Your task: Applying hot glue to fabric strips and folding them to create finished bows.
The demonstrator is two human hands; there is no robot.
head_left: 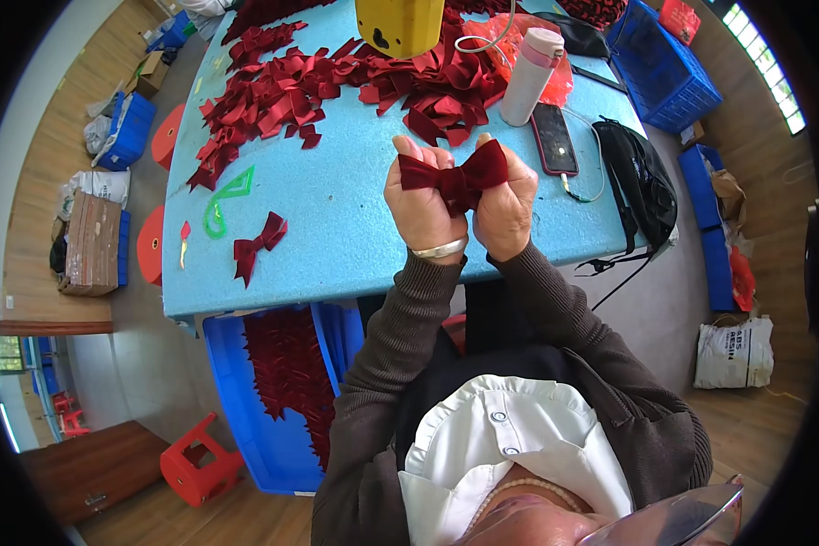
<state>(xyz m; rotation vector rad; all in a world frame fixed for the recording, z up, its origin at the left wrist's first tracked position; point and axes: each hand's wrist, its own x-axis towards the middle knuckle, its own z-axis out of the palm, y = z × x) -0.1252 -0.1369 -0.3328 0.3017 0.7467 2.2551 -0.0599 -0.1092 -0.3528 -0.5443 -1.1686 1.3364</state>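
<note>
A dark red velvet bow (460,182) is held up over the near part of the light blue table (337,209). My left hand (420,200) grips its left loop, and my right hand (510,205) grips its right loop; both sets of fingers are closed. The bow's middle knot shows between the hands, and my fingertips are partly hidden behind the fabric. Another red bow (259,247) lies near the table's front edge, left of my hands. Beyond my hands spreads a large heap of red bow pieces (282,91).
A pink-white bottle (531,77), a charging phone (555,141) and a black bag (637,182) stand or lie at the right. Green scissors-like plastic tool (232,193) lies left. Below the table's edge is a blue bin (278,464) with rows of red bows. A yellow container (399,25) stands far.
</note>
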